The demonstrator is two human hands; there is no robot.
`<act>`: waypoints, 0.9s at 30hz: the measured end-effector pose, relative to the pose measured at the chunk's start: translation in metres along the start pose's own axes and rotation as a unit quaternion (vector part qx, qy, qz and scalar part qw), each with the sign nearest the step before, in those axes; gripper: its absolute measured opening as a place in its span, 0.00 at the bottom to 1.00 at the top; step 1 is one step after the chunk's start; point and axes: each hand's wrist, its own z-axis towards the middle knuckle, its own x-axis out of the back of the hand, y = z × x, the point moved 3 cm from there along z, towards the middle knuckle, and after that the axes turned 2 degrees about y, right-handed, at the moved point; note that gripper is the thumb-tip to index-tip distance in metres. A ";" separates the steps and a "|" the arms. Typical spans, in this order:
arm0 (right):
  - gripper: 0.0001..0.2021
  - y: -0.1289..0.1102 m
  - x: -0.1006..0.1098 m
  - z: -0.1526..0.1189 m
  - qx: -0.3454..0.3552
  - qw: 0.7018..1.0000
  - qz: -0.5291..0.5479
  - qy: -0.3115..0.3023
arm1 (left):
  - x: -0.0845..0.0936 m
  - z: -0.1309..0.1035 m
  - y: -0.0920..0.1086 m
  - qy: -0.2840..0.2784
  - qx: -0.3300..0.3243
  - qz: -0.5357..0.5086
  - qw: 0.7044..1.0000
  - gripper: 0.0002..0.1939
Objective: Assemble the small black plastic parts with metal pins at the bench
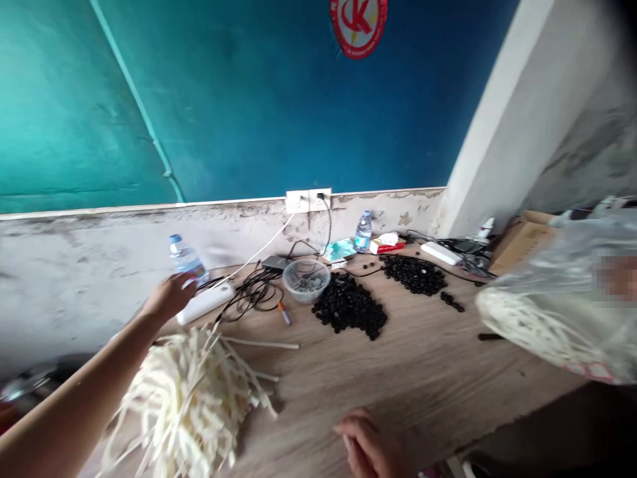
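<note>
My left hand (172, 294) reaches to the back left, its fingers stretched out in front of the lower part of a water bottle (185, 255) with a blue cap. Whether the fingertips touch the bottle I cannot tell. Under my left forearm lies a big heap of cream-white strips (189, 405), some with ends sticking out to the right. My right hand (365, 438) is low at the table's front, its fingers curled in; nothing shows in it. A white power strip (206, 303) sits just below my left hand.
Along the wooden table (423, 372) are a clear bowl of small metal parts (306, 275), two piles of small black parts (348, 305), a lighter (284, 313), cables (253, 292) and a second bottle (363, 232). At right, a person's hand is by a plastic bag of white strips (537, 325).
</note>
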 end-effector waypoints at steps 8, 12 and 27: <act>0.13 -0.013 0.012 0.001 0.091 0.995 -0.036 -0.006 | 0.063 -0.221 -0.007 0.098 0.058 -0.042 0.993 0.27; 0.17 -0.034 0.000 0.010 0.141 0.986 -0.086 -0.028 | 0.041 -0.294 -0.008 0.088 0.103 -0.060 0.989 0.31; 0.21 -0.027 -0.005 -0.010 0.137 0.988 -0.065 -0.029 | -0.056 -0.247 0.041 -0.019 0.059 -0.059 0.996 0.28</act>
